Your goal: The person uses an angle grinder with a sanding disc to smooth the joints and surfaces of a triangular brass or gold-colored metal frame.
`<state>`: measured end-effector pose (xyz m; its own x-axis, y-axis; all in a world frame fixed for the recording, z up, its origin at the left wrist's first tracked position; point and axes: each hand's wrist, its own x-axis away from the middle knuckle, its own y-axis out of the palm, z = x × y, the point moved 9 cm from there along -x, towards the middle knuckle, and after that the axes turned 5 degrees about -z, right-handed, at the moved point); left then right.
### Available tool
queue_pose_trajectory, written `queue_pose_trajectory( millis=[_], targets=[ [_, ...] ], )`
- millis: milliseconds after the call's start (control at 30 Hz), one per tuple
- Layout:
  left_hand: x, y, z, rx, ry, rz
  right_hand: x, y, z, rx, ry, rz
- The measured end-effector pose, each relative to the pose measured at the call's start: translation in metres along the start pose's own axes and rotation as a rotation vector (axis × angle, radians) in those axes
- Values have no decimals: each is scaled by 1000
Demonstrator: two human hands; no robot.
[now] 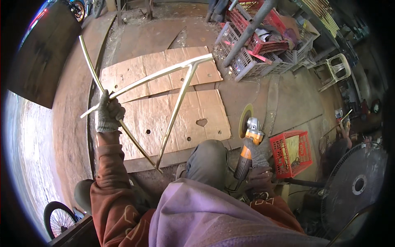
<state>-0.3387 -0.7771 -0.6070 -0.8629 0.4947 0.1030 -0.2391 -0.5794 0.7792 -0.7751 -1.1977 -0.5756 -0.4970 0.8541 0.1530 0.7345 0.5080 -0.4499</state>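
My left hand point(109, 114), in a grey knit glove, is closed around a joint of a welded frame point(176, 106) made of shiny, gold-toned metal tubes. The frame is held tilted over the cardboard, its longest straight tube reaching away to the right. One lower corner of it comes down close to my knees. In my gloved right hand point(258, 154) is an orange and black angle grinder point(253, 136), gripped by its body. Its yellowish disc point(245, 118) points up and away, apart from the frame. Whether the disc spins I cannot tell.
Flat cardboard sheets point(205, 105) lie on the floor ahead. A red plastic crate point(280, 144) stands right of the grinder, near a large round fan point(345, 185). Stacked crates point(242, 66) and a chair point(338, 68) are farther back. Another person's hand point(345, 126) holds a thin rod.
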Motion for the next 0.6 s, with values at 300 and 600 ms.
queue_pose_trajectory(
  millis=[300,600],
  targets=[
    [4,14,0,-1,0,76,-9,-2,21,-14,-172,-30],
    [9,-10,-70,-89,-281,158,50,-7,-113,251,-533,-282]
  ],
)
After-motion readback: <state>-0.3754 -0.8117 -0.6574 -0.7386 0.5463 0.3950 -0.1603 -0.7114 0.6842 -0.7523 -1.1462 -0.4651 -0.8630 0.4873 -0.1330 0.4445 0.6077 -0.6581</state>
